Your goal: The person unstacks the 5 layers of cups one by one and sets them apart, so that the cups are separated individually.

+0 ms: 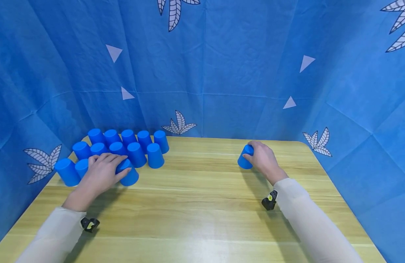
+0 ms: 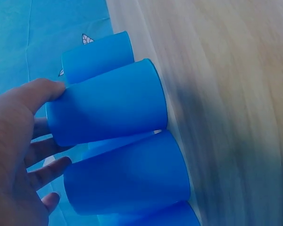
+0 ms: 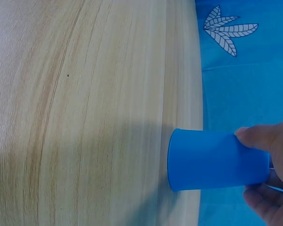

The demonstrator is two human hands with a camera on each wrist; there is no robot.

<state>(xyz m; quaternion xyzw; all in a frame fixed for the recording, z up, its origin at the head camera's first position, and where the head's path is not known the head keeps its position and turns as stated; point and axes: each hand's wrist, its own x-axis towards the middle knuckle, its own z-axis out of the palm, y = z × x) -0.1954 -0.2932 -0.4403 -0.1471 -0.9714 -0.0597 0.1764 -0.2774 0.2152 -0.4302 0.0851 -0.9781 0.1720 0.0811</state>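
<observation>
Nearest my camera are the two pale sleeves, each with a small black wrist camera strapped under it, resting low over the wooden table (image 1: 202,204). My left hand (image 1: 102,171) has its fingers curled over the top of the front blue cup (image 1: 128,173), thumb on one side and fingertips on the other, so it holds that cup by its upturned base; the left wrist view shows the thumb pressed to the cup wall with neighbouring cups packed right beside it. That cup stands at the near edge of the cluster of upside-down blue cups (image 1: 123,146) bunched in the table's far left corner, rims down. I judge they are grouped tight like this to keep them within easy reach of that hand.

My right hand (image 1: 263,159) grips a single blue cup (image 1: 246,157) well apart from the cluster, on the far right part of the table, fingers wrapped round its closed end. The right wrist view shows its rim flat on the wood, close to the back edge of the table where the blue backdrop cloth (image 1: 222,73) begins, so there is little room behind it.

Between my two hands the wood lies bare, and the whole near half of the table gives open room for moving. On the left, cups crowd the corner, touching or nearly so.
</observation>
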